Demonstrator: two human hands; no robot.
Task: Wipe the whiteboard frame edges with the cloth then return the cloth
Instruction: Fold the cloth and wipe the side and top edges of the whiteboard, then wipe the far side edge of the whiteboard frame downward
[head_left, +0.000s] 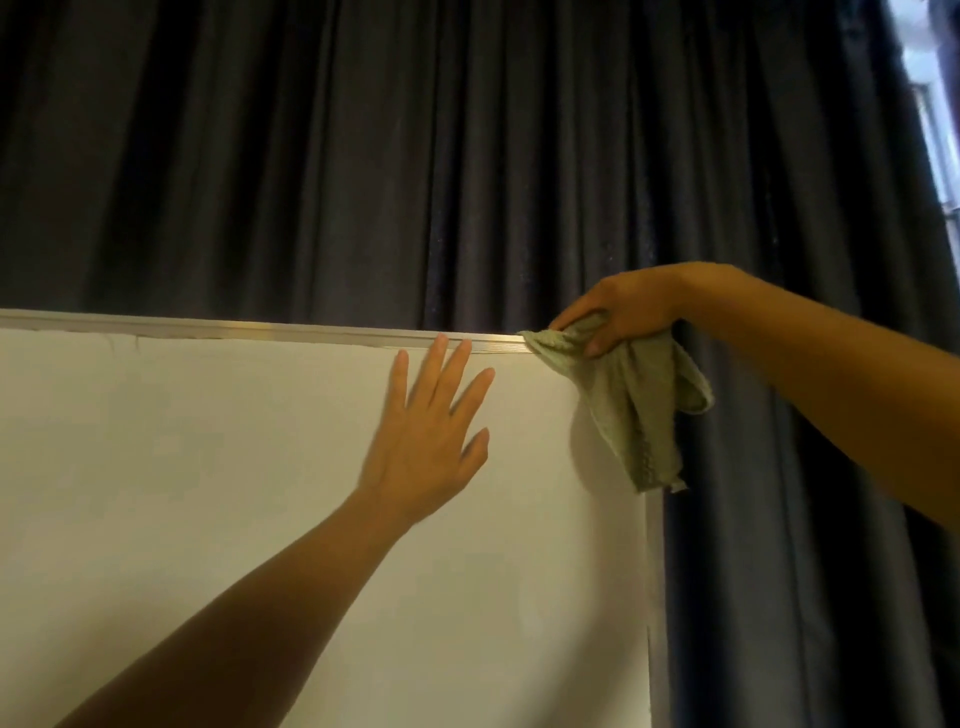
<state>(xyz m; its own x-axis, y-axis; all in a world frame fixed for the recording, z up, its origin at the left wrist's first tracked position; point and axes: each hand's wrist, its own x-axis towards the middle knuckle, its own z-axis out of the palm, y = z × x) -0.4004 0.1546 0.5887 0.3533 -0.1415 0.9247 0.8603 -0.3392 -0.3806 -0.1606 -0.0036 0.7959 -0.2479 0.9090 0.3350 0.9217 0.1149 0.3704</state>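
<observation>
The whiteboard (208, 493) fills the lower left, with a silver metal frame edge (260, 331) along its top and a thin one down its right side. My right hand (623, 306) grips a pale green cloth (639, 405) and presses it on the top frame near the upper right corner; most of the cloth hangs down over that corner. My left hand (431, 431) lies flat on the board with fingers spread, its fingertips touching the top frame just left of the cloth.
A dark pleated curtain (415, 156) hangs behind and to the right of the board. A strip of bright window (935, 104) shows at the far right edge.
</observation>
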